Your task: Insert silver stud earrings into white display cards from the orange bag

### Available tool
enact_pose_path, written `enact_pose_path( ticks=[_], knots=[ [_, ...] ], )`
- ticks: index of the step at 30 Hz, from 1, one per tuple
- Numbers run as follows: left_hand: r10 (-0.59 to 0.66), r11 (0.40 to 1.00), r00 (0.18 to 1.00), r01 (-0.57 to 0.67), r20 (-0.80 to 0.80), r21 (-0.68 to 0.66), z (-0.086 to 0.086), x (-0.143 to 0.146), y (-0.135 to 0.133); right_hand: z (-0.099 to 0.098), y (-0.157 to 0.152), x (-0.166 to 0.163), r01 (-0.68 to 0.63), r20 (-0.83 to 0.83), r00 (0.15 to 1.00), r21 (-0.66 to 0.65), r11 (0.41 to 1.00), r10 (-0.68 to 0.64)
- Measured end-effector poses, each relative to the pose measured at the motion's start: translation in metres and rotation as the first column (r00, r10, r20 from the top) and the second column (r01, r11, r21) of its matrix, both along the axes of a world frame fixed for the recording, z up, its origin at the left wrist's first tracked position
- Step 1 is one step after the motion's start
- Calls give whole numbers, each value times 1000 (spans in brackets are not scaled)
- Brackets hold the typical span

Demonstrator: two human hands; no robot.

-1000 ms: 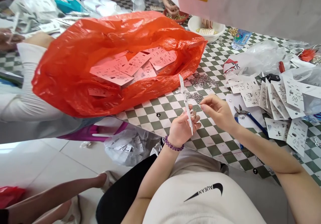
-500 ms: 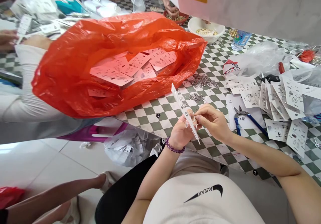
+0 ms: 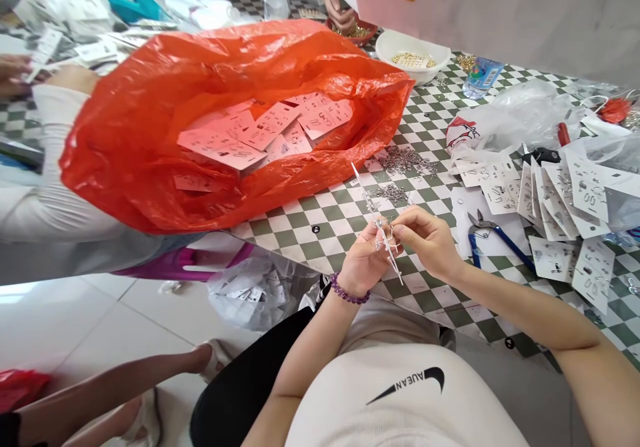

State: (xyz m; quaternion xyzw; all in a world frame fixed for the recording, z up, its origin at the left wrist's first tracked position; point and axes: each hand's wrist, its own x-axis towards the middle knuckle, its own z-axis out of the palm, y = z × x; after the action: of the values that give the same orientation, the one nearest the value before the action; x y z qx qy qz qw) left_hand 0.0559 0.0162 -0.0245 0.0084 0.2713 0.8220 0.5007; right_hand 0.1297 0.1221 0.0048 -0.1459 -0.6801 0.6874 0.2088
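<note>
Earring card (image 3: 369, 200) x1 held btwn left hand (image 3: 363, 263), right hand (image 3: 430, 241).

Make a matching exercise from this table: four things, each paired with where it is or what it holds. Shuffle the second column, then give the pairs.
1 purple bead bracelet
2 blue-handled pliers
3 white bowl
4 orange plastic bag

A holds gold-coloured pieces
B lies on a white sheet
C holds printed cards
D circles the wrist of the left hand

Pairs: 1-D, 2-B, 3-A, 4-C
</note>
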Motion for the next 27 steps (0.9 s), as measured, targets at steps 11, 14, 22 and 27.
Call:
enact_pose_path(
  ticks=[11, 14, 22, 27],
  knots=[
    [-3, 1000, 999, 2, 38, 16, 0, 1, 0, -3, 4, -1, -43, 17, 999, -24, 999, 43],
    [-13, 1000, 999, 12, 37, 21, 0, 2, 1, -3, 6, -1, -55, 23, 998, -7, 998, 55],
    [-41, 999, 998, 42, 38, -19, -1, 1, 2, 4, 6, -2, -75, 68, 994, -96, 993, 82],
    [-61, 998, 998, 61, -1, -8, 0, 1, 1, 10, 9, -3, -118, 150, 979, -142, 983, 139]
  ],
)
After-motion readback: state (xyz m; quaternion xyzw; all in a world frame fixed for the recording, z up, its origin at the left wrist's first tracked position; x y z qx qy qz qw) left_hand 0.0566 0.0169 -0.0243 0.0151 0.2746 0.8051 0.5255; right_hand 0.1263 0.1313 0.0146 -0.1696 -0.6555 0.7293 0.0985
